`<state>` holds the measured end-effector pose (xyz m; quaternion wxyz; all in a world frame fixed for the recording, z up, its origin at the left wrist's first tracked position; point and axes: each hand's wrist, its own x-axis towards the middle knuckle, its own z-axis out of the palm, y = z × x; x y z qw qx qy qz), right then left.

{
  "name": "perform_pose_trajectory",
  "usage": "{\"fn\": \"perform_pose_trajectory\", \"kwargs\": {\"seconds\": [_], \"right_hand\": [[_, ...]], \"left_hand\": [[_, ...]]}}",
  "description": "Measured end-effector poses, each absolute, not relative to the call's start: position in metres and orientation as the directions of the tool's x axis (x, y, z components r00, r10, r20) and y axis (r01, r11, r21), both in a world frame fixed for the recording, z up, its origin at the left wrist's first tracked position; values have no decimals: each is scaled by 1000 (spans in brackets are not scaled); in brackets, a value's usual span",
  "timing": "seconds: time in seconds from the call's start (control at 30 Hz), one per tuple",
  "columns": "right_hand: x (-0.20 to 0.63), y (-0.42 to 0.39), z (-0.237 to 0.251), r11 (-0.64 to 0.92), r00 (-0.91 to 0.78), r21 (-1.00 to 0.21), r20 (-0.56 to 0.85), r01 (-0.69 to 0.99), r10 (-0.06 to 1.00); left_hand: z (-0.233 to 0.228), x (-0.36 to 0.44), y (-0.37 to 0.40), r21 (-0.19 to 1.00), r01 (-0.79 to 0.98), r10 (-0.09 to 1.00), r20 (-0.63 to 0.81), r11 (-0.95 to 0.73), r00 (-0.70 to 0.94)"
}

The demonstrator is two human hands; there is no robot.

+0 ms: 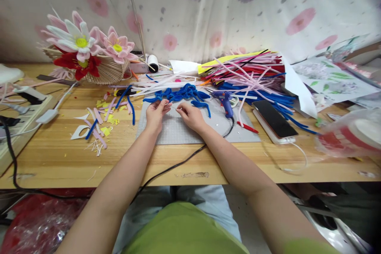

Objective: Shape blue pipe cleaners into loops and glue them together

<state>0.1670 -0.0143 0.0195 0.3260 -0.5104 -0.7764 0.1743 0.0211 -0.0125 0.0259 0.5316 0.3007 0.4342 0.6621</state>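
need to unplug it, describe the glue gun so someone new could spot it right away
On the grey cutting mat in the middle of the wooden table, look just beyond the right hand. The glue gun lies there beside the blue pipe cleaners: the only hard blue plastic tool, trailing a black cord.

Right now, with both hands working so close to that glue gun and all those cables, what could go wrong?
1. The blue glue gun lies on the grey mat just right of the right hand; if it is hot, a careless reach could burn.
2. Its black cord trails over the table edge toward the lap and might snag, dragging the gun.
3. The left hand and right hand pinch a thin wire whose end could prick a finger.
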Motion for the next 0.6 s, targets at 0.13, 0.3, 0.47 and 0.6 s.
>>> {"fn": "perform_pose_trajectory", "kwargs": {"seconds": [0.13,0.3,0.47,0.6], "right_hand": [[164,-15,19,464,-295,-553,371,692,881],[159,-16,20,409,-246,-535,350,739,904],[157,-14,22,349,-187,-498,346,794,919],[156,-11,20,346,-181,-442,372,828,910]], "left_hand": [[24,23,-12,884,-462,959,-63,-75,-277],[23,28,-12,871,-481,945,-65,-103,-319],[22,32,-12,860,-499,941,-74,-108,-331],[20,35,-9,849,-520,942,-96,-91,-321]]}}
